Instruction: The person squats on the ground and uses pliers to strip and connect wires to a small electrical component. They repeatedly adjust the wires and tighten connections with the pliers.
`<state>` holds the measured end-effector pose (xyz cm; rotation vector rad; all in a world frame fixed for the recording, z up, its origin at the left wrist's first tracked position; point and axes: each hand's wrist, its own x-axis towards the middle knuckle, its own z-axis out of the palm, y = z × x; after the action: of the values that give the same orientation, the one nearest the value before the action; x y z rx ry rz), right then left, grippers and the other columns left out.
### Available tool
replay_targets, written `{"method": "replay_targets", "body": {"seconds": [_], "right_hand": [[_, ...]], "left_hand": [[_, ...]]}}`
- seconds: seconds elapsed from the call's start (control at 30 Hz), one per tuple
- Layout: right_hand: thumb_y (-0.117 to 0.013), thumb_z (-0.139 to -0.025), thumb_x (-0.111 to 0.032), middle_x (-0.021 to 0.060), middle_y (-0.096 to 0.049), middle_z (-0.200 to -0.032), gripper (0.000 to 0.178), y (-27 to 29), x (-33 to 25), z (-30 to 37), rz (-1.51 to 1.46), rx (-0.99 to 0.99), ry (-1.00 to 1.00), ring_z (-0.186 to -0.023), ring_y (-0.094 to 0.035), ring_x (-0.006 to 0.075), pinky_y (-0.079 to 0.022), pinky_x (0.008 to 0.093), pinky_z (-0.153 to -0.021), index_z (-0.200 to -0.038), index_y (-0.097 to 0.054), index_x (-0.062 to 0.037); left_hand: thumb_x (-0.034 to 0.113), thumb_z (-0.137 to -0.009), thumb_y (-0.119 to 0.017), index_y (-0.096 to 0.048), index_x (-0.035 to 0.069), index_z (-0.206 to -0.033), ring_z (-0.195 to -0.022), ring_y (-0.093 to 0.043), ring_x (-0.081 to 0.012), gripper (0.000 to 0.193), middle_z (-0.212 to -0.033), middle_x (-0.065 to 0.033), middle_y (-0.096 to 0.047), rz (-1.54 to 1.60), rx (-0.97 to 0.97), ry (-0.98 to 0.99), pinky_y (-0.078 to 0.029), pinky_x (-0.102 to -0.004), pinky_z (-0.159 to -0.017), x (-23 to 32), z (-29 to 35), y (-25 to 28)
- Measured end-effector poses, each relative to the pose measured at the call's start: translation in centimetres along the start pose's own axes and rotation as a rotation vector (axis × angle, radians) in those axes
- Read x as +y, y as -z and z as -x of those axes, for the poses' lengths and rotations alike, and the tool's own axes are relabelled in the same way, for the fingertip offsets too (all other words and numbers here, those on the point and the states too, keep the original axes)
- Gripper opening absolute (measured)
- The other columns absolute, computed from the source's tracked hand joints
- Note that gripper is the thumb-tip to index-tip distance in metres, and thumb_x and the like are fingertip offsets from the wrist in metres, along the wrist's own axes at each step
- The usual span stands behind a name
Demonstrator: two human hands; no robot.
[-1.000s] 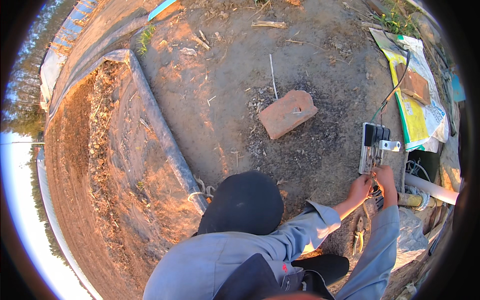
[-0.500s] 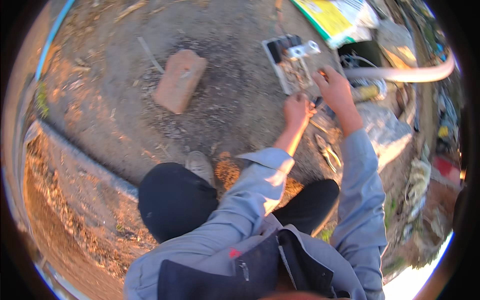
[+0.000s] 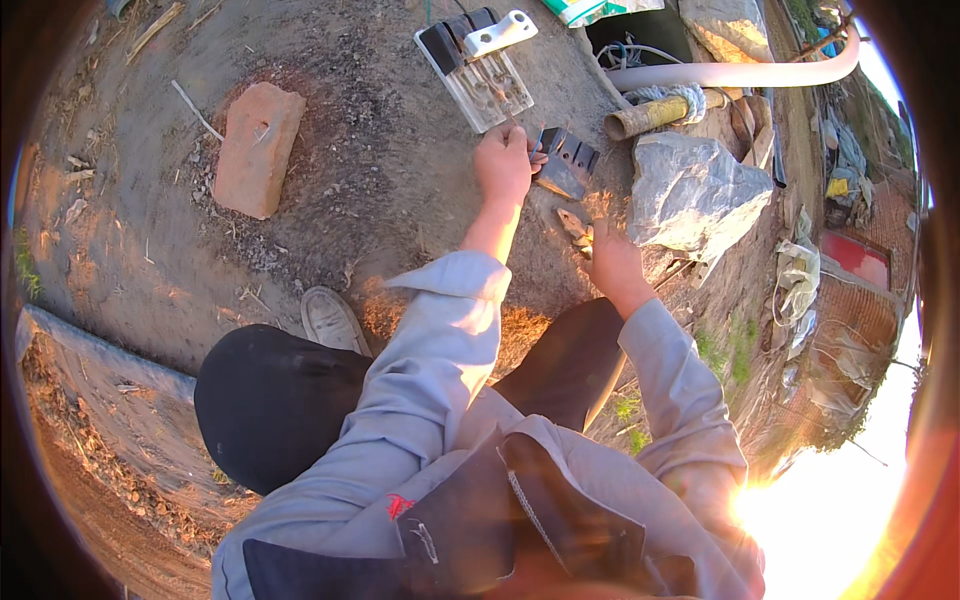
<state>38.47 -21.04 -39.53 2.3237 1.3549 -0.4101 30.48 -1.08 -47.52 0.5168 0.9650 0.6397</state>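
My left hand [image 3: 503, 165] is closed, thumb and fingers pinched on a thin wire [image 3: 537, 141] below an electrical switch box. This box [image 3: 488, 92] has a clear-white base, black blocks and a white fuse holder [image 3: 502, 34] across its top. Just right of my left fingertips a black slotted block [image 3: 567, 165] rests on the dirt. My right hand [image 3: 617, 265] is lower and farther right, its fingers closed round the handles of pliers [image 3: 574, 229] whose jaws point up and left. Part of the handles is hidden by the fingers.
A red brick [image 3: 258, 150] lies on the ground at left. Right of my hands are a big grey rock [image 3: 690, 190], a bamboo piece [image 3: 655, 116] tied with rope and a pale curved pipe [image 3: 740, 74]. My shoe [image 3: 332, 318] is near my left knee.
My right hand has come down from beside the box to the pliers and closed on them. My left hand stays near the box's lower end. The black block now shows; the whole view has shifted.
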Motion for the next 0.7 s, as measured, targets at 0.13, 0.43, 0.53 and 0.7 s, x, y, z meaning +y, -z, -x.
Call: {"method": "replay_targets", "body": {"seconds": [0.13, 0.43, 0.53, 0.7], "right_hand": [[-0.079, -0.074, -0.023, 0.0215, -0.065, -0.102, 0.055, 1.1, 0.9, -0.2, -0.137, -0.108, 0.026, -0.094, -0.067, 0.0370, -0.056, 0.0427, -0.081, -0.114, -0.051, 0.0011], [-0.077, -0.080, -0.029, 0.0175, -0.064, -0.107, 0.080, 13.2, 2.9, 3.5, -1.800, -0.607, -0.166, -0.095, -0.069, 0.0266, -0.060, 0.0384, -0.082, -0.142, -0.041, 0.0054], [-0.074, -0.081, -0.020, 0.0188, -0.063, -0.109, 0.075, 15.2, 0.2, 2.4, -1.785, -0.756, -0.150, -0.093, -0.069, 0.0280, -0.061, 0.0400, -0.080, -0.143, -0.039, 0.0046], [-0.062, -0.081, -0.003, 0.0219, -0.065, -0.112, 0.058, 16.9, -2.9, 0.2, -1.715, -0.684, -0.242, -0.092, -0.071, 0.0272, -0.061, 0.0392, -0.080, -0.136, -0.044, 0.0054]], "left_hand": [[0.017, -0.101, -0.053, -0.060, -0.008, -0.111, -0.062, -0.071, -0.0204, 0.027, -0.084, -0.0158, -0.070, 0.004, -0.008, 0.000, -0.056, -0.0281, -0.051, 0.0, 0.0, 0.1], [0.017, -0.100, -0.055, -0.061, -0.008, -0.110, -0.061, -0.069, -0.0196, 0.028, -0.079, -0.0131, -0.069, 0.025, 0.061, -0.003, -0.056, -0.0301, -0.053, -0.3, 0.1, -0.4], [0.017, -0.100, -0.055, -0.061, -0.008, -0.108, -0.061, -0.069, -0.0198, 0.026, -0.078, -0.0127, -0.068, 0.077, 0.067, -0.004, -0.056, -0.0304, -0.053, -0.2, 0.3, -0.4], [0.016, -0.100, -0.055, -0.061, -0.007, -0.107, -0.061, -0.069, -0.0202, 0.025, -0.080, -0.0132, -0.069, 0.036, 0.060, -0.011, -0.056, -0.0309, -0.053, -0.1, 0.3, -0.2]]}}
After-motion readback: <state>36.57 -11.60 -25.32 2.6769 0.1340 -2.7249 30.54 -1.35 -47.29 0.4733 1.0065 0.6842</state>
